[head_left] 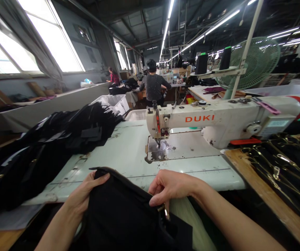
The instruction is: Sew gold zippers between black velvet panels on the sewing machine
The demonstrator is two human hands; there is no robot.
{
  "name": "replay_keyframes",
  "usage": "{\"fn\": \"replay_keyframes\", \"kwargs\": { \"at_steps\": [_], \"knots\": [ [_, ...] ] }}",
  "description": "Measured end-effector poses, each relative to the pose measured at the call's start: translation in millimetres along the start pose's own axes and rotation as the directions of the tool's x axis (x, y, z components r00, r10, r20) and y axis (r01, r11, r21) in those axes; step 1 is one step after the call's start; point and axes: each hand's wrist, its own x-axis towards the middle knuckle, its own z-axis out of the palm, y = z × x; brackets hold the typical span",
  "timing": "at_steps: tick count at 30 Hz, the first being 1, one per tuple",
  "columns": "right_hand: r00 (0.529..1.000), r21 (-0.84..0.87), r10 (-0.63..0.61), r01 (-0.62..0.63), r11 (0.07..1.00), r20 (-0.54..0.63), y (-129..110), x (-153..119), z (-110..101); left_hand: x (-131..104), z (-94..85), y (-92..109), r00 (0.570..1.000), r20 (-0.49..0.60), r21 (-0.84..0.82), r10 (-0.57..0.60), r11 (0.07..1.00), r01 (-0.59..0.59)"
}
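A black fabric piece (123, 205) hangs between my two hands at the front edge of the sewing table (123, 153). My left hand (91, 186) pinches its upper left corner, thumb on top. At its upper right edge, my right hand (165, 188) has thumb and fingers closed on the cloth. Just below those fingers a gold metal zipper end and slider (167, 212) show. The lower part of the cloth runs out of view. Beyond my hands stands a white sewing machine (186, 118) with "DUKI" on its arm; its needle area (159, 143) has no cloth under it.
A large heap of black fabric pieces (68, 132) covers the table's left side. Black zippers with gold teeth (277, 167) lie on a wooden board (244, 167) at right. Thread cones (201, 64) and a green fan (251, 64) stand behind the machine. A person (153, 87) sits farther ahead.
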Motion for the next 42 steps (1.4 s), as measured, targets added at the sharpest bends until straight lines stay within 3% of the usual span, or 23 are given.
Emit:
{"fn": "replay_keyframes", "kwargs": {
  "at_steps": [7, 9, 11, 13, 14, 15, 16, 17, 18, 20, 23, 26, 30, 34, 37, 42],
  "knots": [
    [1.0, -0.055, -0.014, 0.013, 0.998, -0.008, -1.6, 9.1, -5.7, 8.2, -8.0, 9.6, 0.998, -0.041, 0.238, 0.047, 0.971, -0.035],
    [0.999, -0.111, -0.014, 0.01, 0.994, -0.038, -2.7, 11.5, -8.3, 10.3, -9.2, 16.5, 0.986, -0.109, 0.379, 0.123, 0.923, -0.073],
    [0.997, -0.181, -0.01, -0.004, 0.983, -0.077, -4.9, 14.5, -10.6, 6.9, -3.9, 21.7, 0.933, -0.214, 0.513, 0.289, 0.846, -0.145],
    [0.994, -0.259, -0.008, -0.021, 0.966, -0.11, -8.9, 18.6, -11.6, -2.6, 11.7, 22.1, 0.8, -0.22, 0.683, 0.558, 0.673, -0.282],
    [0.993, -0.298, -0.008, -0.027, 0.954, -0.119, -11.5, 21.0, -11.4, -8.7, 23.3, 20.3, 0.716, -0.112, 0.782, 0.689, 0.506, -0.365],
    [0.992, -0.335, -0.01, -0.031, 0.942, -0.122, -14.4, 23.5, -10.7, -14.6, 36.6, 17.5, 0.655, 0.082, 0.843, 0.751, 0.298, -0.447],
    [0.992, -0.369, -0.012, -0.035, 0.929, -0.126, -17.3, 25.9, -9.7, -19.5, 50.5, 14.2, 0.685, 0.306, 0.832, 0.662, 0.164, -0.53],
    [0.991, -0.395, -0.013, -0.042, 0.918, -0.136, -19.9, 27.9, -8.3, -22.9, 63.9, 11.0, 0.72, 0.499, 0.776, 0.482, 0.121, -0.618],
    [0.989, -0.412, -0.01, -0.053, 0.91, -0.15, -22.1, 29.3, -6.7, -24.5, 75.5, 8.2, 0.755, 0.574, 0.752, 0.318, 0.16, -0.639],
    [0.981, -0.413, 0.007, -0.088, 0.906, -0.193, -24.1, 29.3, -3.0, -23.0, 90.7, 4.3, 0.793, 0.59, 0.737, 0.154, 0.298, -0.606],
    [0.967, -0.365, 0.04, -0.133, 0.921, -0.251, -20.4, 22.1, 3.6, -15.4, 94.8, 1.1, 0.823, 0.542, 0.707, 0.17, 0.438, -0.556],
    [0.921, -0.326, -0.008, -0.13, 0.936, -0.388, -11.3, 9.5, 11.3, -9.9, 90.3, -3.2, 0.842, 0.456, 0.717, 0.288, 0.441, -0.54],
    [0.789, -0.236, -0.13, -0.02, 0.971, -0.601, 0.7, -4.0, 20.7, -8.5, 89.5, -10.1, 0.839, 0.329, 0.717, 0.433, 0.464, -0.52],
    [0.653, -0.231, -0.216, 0.065, 0.971, -0.726, 6.1, -6.7, 28.7, -10.1, 93.3, -7.7, 0.879, 0.335, 0.644, 0.339, 0.599, -0.476],
    [0.581, -0.256, -0.231, 0.04, 0.966, -0.78, 9.3, -6.2, 32.9, -13.9, 96.0, -1.6, 0.917, 0.321, 0.607, 0.239, 0.691, -0.393],
    [0.436, -0.282, -0.294, 0.093, 0.955, -0.851, 18.4, -9.9, 34.0, -18.3, 95.1, -3.8, 0.913, 0.31, 0.553, 0.267, 0.73, -0.401]
  ]
}}
